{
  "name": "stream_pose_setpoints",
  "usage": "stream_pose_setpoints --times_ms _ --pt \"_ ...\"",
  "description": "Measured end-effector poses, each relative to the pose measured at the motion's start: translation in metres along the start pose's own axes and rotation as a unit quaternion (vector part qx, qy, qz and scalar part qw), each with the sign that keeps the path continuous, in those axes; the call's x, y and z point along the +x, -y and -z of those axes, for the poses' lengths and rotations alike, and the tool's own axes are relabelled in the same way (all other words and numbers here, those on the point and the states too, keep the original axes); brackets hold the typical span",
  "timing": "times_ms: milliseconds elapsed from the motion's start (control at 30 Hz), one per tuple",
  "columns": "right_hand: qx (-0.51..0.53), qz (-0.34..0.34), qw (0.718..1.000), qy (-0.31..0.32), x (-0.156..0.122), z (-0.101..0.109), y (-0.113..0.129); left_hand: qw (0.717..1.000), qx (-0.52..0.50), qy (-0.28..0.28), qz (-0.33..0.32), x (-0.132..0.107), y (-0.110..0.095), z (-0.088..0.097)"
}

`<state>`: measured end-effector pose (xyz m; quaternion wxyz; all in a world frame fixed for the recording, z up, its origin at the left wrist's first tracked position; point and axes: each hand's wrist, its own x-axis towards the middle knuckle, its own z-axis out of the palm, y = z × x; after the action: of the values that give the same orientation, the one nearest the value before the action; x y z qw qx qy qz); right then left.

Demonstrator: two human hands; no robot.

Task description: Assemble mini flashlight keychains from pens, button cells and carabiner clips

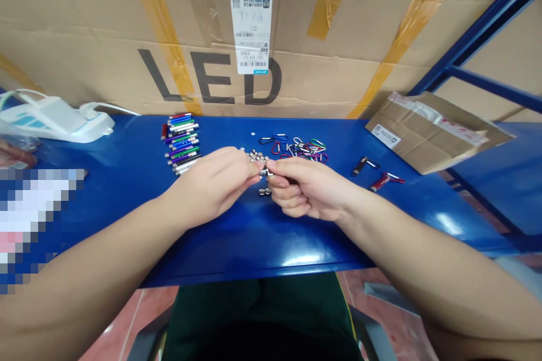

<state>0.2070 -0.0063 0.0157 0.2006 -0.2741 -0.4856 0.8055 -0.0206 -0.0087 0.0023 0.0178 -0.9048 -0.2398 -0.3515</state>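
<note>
My left hand (220,180) and my right hand (302,189) meet over the middle of the blue table (254,237), fingertips pinched together on a small silver part (266,172); what else they hold is hidden. Small silver button cells (257,156) lie just behind the hands and a few more (265,192) lie under them. A row of small coloured flashlight bodies (182,144) lies to the left. A heap of coloured carabiner clips (302,148) lies behind my right hand.
Two assembled keychain lights, one black (362,165) and one red (383,180), lie to the right. A flat cardboard parcel (427,130) sits at the far right, a white device (55,118) at the far left. A big "LED" carton (212,28) walls the back.
</note>
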Motion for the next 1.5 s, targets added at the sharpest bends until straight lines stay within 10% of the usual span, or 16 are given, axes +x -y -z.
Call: stream_pose_setpoints --times_ms 100,233,633,1133,1333,1500 --pt "-0.143 0.115 0.982 -0.049 0.001 0.005 -0.005 0.998 -0.011 0.018 0.066 0.003 -0.002 0.002" --pt "-0.425 0.252 0.862 -0.113 0.0 0.01 -0.006 0.99 -0.035 0.061 0.125 0.004 -0.002 0.004" --pt "-0.698 0.353 0.61 -0.131 0.002 0.014 -0.007 0.949 -0.172 0.09 0.249 0.008 -0.007 0.01" --pt "-0.521 0.331 0.783 -0.074 0.003 0.01 -0.008 0.993 -0.027 0.08 0.082 0.003 -0.005 0.01" --pt "-0.54 0.334 0.769 -0.078 0.001 0.013 -0.004 0.991 -0.055 0.075 0.098 0.007 0.001 0.022" --pt "-0.558 0.321 0.747 -0.167 -0.007 0.025 0.007 0.963 -0.028 0.099 0.249 0.002 0.02 0.056"
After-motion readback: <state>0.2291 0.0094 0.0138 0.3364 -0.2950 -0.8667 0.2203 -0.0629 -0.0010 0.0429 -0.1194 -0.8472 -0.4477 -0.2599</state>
